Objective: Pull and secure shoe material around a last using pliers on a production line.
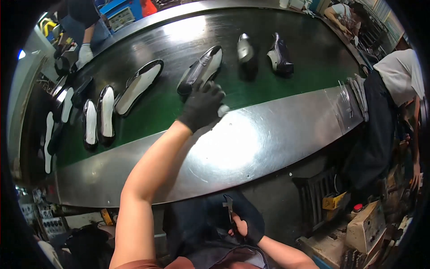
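Shoe, glossy, dark, white-bottomed, lies at left fingers, their grip unclear; right fingers clasp pincers.

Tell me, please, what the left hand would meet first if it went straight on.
Most likely the dark shoe with the pale sole, directly ahead of the left hand; whether they already touch is unclear.

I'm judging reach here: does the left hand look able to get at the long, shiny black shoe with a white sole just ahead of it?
Likely yes: the dark-gloved left hand overlaps the near end of that shiny black shoe, and nothing visible blocks the way; contact is unclear.
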A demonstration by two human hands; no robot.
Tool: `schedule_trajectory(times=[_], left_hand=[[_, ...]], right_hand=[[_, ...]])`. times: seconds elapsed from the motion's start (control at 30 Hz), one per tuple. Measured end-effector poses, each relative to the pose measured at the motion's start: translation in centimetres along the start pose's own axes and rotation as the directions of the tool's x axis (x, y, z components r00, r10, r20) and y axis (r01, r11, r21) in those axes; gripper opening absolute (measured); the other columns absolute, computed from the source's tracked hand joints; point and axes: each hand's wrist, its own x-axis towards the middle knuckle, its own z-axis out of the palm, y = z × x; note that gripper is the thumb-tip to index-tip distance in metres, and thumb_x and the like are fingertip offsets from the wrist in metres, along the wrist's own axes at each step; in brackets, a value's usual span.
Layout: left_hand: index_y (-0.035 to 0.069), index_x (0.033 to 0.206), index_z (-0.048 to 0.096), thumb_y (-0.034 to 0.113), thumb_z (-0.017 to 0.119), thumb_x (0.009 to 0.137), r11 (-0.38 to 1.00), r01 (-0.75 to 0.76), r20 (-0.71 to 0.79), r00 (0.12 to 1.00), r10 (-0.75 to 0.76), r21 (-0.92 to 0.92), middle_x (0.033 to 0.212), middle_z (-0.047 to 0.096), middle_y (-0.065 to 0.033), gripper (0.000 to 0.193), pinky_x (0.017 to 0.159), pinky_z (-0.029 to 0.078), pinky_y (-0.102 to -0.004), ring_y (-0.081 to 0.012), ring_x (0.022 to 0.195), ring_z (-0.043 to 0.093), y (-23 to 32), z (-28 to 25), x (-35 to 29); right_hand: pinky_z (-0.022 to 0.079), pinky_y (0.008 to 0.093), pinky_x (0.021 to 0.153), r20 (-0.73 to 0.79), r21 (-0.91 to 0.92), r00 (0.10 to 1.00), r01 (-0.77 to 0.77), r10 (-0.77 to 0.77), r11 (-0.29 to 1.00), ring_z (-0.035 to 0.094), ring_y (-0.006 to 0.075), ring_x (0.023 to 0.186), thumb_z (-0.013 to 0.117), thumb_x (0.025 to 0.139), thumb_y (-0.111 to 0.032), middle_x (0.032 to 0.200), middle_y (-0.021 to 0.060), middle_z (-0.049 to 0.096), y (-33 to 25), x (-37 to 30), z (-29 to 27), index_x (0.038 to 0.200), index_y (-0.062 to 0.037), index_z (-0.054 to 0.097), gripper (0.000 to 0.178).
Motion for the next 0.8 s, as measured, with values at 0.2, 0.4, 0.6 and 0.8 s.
schedule_trajectory(times=[0.2,0.4,0.6,0.8], left_hand=[[0.003,0.139,0.039,0.032,0.074,0.074,0.619,0.745,0.032,0.645,-0.763,-0.251,0.126,0.051,-0.024,0.079,0.102,0.037,-0.0495,-0.0395,0.12,0.047,-3.2,2.8,-1.3],[-0.004,0.134,0.046,0.023,0.073,0.081,0.149,0.895,0.648,0.411,-0.641,-0.42,0.121,0.06,-0.0181,0.066,0.093,0.047,-0.0328,-0.0262,0.107,0.06,-3.3,-2.9,1.0],[-0.003,0.13,0.053,0.005,0.063,0.085,0.113,0.594,0.329,0.583,-0.743,-0.797,0.123,0.059,-0.0134,0.047,0.083,0.053,-0.0297,-0.0193,0.106,0.06,6.7,-14.1,-14.5],[0.0,0.129,0.053,0.008,0.079,0.066,0.009,0.542,0.277,0.444,-0.852,-0.84,0.124,0.059,-0.0103,0.068,0.097,0.047,-0.0345,-0.0211,0.113,0.058,17.1,-24.9,-34.2]], right_hand=[[0.054,0.0314,0.06,0.032,0.066,0.998,-0.065,0.063,0.996,0.064,0.0217,0.056,0.034,0.101,-0.053,0.067,0.0171,0.067,0.8,0.9,-0.6,0.096,0.0071,0.062,0.067],[0.054,0.0313,0.06,-0.002,-0.018,1.0,-0.009,0.009,1.0,0.064,0.0221,0.056,0.034,0.101,-0.055,0.067,0.0171,0.067,0.1,-0.6,0.1,0.089,0.0075,0.064,0.07],[0.053,0.0303,0.058,-0.056,-0.019,0.994,0.091,-0.092,0.996,0.063,0.0207,0.056,0.036,0.095,-0.067,0.065,0.0167,0.065,2.4,-1.6,-0.1,0.091,0.0054,0.065,0.078],[0.052,0.0292,0.054,-0.146,-0.079,0.954,0.254,-0.264,0.964,0.062,0.0168,0.053,0.037,0.099,-0.06,0.062,0.0123,0.064,6.0,-5.7,1.6,0.078,0.0014,0.061,0.069]])
